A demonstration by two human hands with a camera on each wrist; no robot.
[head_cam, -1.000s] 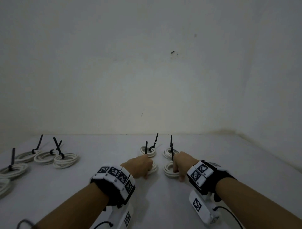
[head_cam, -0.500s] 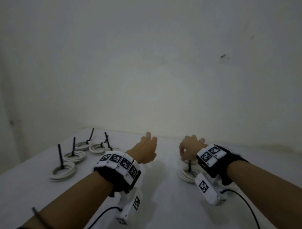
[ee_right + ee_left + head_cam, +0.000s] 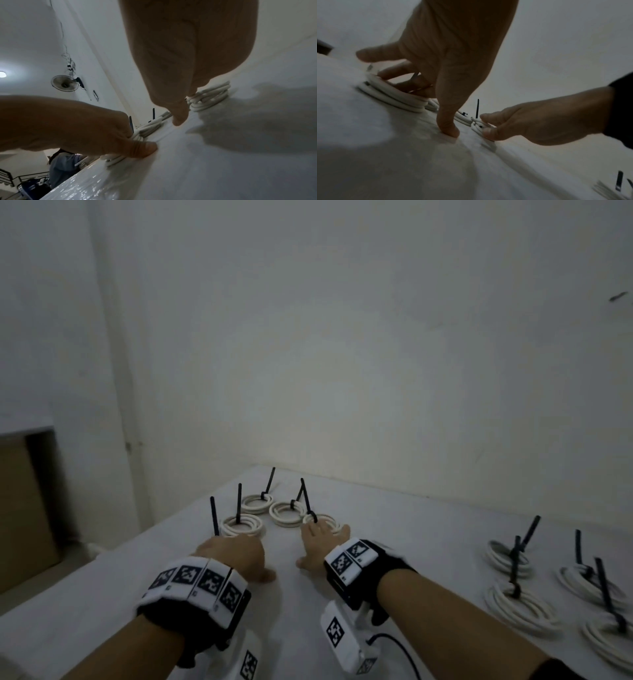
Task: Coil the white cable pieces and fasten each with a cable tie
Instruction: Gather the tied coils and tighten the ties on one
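Observation:
Two groups of coiled white cable lie on the white table (image 3: 394, 549), each coil bound with a black cable tie whose tail stands up. In the left group, my left hand (image 3: 233, 553) has its fingers curled over the nearest coil (image 3: 393, 97), thumb (image 3: 448, 129) pressed to the table beside it. My right hand (image 3: 323, 537) lays extended fingers on another tied coil (image 3: 320, 519), its thumb (image 3: 178, 119) on the table. Behind them lie three more coils (image 3: 244, 525) (image 3: 257, 503) (image 3: 287, 512).
Several tied coils (image 3: 520, 607) sit in the right group near the table's right side. The table's left edge (image 3: 113, 556) drops off close to my left hand. A wall stands behind the table. A brown cabinet (image 3: 20, 508) is at far left.
Both hands left the coils they were on a second ago, lifted, and came down on the left group of coils. The head view swung left with them.

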